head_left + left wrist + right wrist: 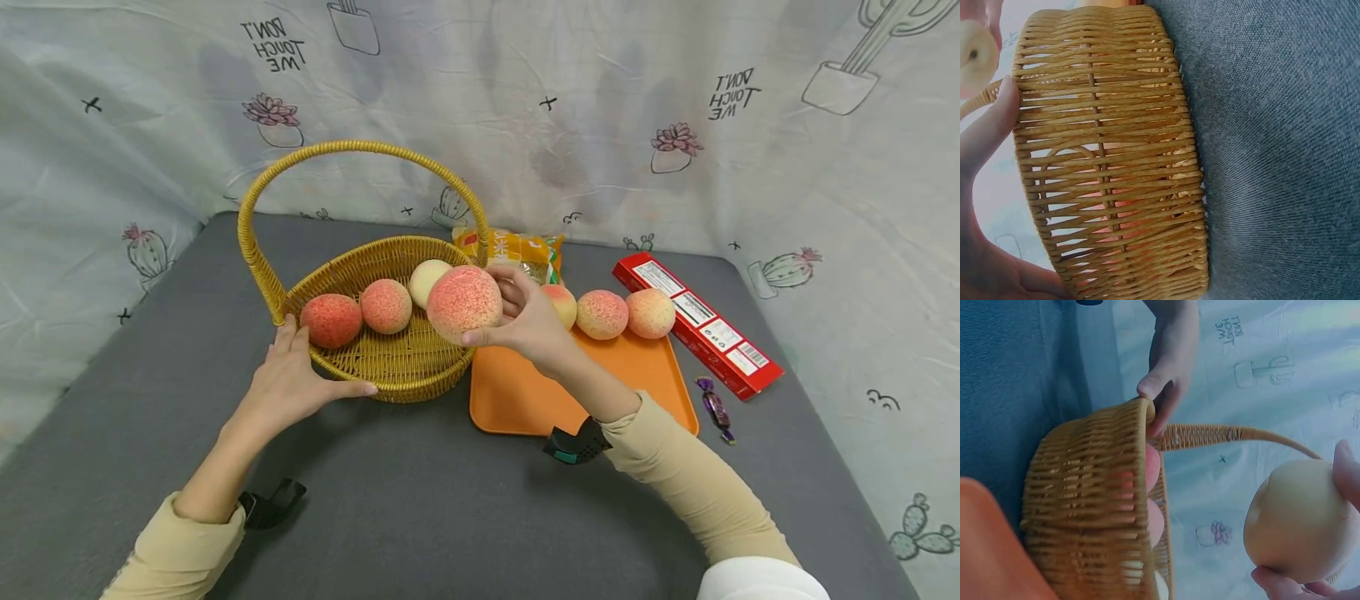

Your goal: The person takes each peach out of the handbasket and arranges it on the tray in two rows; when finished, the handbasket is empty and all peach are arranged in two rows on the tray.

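Observation:
A pink-red peach (465, 302) is held by my right hand (531, 321), thumb below and fingers behind, over the right side of the yellow wicker basket (405, 387). Its paler side shows as a cream peach (1297, 519) in the right wrist view. My left hand (288, 383) grips the basket's left front rim, thumb (1004, 106) on the edge and fingers by the handle base. Inside the basket sit a red peach (331, 321), a pink peach (386, 306) and a cream peach (427, 281). The right hand's fingertips are partly hidden.
An orange tray (510, 400) lies right of the basket, with peaches (602, 314) along its back edge. Behind stands a yellow snack bag (525, 248). A long red box (697, 325) and a purple wrapped candy (715, 408) lie at right. The tall handle (360, 146) arches over the basket.

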{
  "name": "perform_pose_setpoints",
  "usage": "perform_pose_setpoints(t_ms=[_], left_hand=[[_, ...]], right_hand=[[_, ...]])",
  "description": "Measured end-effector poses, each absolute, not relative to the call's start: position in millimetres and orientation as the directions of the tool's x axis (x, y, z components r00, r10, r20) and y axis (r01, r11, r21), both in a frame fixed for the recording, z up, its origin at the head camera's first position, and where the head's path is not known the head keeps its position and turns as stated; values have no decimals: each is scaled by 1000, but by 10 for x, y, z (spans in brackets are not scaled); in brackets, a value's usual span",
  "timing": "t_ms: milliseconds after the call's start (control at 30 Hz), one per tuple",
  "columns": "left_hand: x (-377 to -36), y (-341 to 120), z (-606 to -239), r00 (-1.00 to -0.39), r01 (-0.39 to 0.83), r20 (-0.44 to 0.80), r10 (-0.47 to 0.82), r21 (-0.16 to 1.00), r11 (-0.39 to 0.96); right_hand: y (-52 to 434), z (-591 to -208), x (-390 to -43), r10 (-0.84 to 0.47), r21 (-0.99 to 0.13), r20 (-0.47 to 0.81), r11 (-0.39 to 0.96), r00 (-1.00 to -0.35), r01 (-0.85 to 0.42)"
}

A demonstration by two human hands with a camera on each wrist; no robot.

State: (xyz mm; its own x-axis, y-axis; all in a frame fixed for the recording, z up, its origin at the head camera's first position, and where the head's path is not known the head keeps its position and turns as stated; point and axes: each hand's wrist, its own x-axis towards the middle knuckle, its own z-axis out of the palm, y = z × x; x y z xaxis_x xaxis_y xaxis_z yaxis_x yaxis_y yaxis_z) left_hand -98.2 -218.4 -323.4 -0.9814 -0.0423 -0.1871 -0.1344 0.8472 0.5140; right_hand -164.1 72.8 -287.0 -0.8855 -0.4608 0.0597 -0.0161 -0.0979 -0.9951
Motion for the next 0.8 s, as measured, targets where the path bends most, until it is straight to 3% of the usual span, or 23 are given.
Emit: perform_pose_setpoints(t_ms=[300,533,800], left_hand=[[-983,-2170,-3243,-982,-128,-185,-36,513,849],[-989,-2174,-3236,-982,-128,-184,-39,503,855],[-988,-2194,-3246,-983,-122,-179,-35,502,856]], right_hand=[[1070,-2915,-1567,-359,-995,-40,-70,-932,70],[1261,-3028,-1508,-360,-995,-54,-62,-931,82],[1294,-3251,-1472,-325,-995,-100,53,-941,87]])
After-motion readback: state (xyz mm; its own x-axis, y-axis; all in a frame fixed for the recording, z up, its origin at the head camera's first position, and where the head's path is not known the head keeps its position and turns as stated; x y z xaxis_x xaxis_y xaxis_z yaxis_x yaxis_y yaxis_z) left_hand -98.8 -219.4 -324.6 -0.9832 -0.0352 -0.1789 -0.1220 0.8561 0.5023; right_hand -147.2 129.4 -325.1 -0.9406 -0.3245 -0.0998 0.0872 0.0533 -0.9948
